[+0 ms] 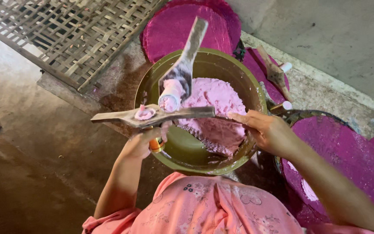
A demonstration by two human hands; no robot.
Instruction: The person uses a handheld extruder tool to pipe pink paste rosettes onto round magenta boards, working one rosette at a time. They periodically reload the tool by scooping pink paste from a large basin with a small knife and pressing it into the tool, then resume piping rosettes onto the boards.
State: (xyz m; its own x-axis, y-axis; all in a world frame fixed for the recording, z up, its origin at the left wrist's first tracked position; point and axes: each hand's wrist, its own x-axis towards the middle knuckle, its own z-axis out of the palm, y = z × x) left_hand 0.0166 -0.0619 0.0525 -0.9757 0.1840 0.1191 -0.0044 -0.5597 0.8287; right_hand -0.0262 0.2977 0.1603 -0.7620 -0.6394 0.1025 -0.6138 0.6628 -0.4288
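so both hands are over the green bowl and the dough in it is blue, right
Not quite: the head view shows pink dough, not blue. The rest holds: the left hand and the right hand are both over the green bowl.

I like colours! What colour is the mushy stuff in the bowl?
Pink dough, seen from the head view.

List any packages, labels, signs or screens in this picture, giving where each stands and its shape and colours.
None in view: no package, label, sign or screen.
Nearest thing: a small orange cylinder under the left hand, too hidden to tell what it is.
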